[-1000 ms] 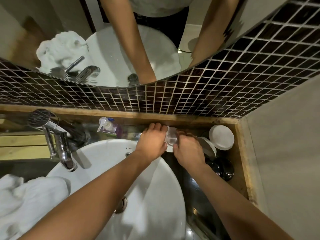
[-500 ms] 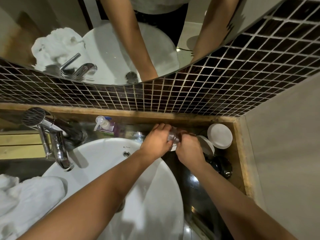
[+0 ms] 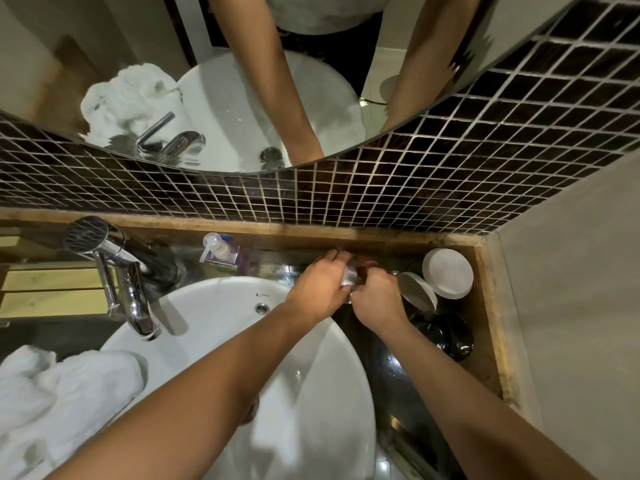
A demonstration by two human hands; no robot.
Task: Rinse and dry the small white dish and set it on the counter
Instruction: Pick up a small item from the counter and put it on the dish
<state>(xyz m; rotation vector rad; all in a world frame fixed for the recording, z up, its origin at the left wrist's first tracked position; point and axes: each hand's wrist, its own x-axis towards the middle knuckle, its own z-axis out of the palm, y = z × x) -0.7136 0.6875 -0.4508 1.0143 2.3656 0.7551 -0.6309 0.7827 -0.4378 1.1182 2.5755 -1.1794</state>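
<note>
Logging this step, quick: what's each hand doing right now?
Left hand: closed on a small pale item behind the sink.
Right hand: closed on the same item; what it is cannot be told.

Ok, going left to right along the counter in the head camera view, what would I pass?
White towel → chrome faucet → pump bottle → left hand → right hand → round white lid.
</note>
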